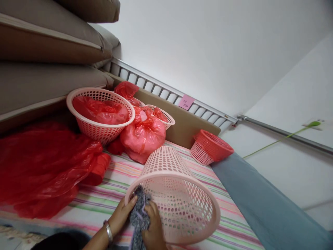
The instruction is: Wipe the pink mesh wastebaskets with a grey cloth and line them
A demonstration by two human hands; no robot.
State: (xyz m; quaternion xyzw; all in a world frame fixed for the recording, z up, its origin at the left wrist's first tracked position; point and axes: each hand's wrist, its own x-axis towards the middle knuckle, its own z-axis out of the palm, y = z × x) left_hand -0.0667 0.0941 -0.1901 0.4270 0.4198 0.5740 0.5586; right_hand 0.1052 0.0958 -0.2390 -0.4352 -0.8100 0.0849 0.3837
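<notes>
A pale pink plastic basket (pixel 166 161) full of round holes lies tipped on its side on the striped bedding, its mouth turned toward me. At the left part of its rim, my left hand (pixel 124 211), with a silver bracelet at the wrist, is closed on a grey fuzzy cloth (pixel 139 213) with lilac strands. My right hand (pixel 154 222) grips the same cloth from the other side, fingers curled, in front of the basket's opening. The cloth touches the rim and hangs down past the bottom edge of the picture. Whether my left fingers also hold the rim is hidden.
Behind stand another pink basket (pixel 104 130) with red plastic inside and a stuffed red bag (pixel 143 137). Red plastic sheeting (pixel 49 170) spreads at left. A red-and-pink basket (pixel 212 147) sits near the metal bed rail (pixel 166 86). Stacked cushions (pixel 52 80) rise at upper left.
</notes>
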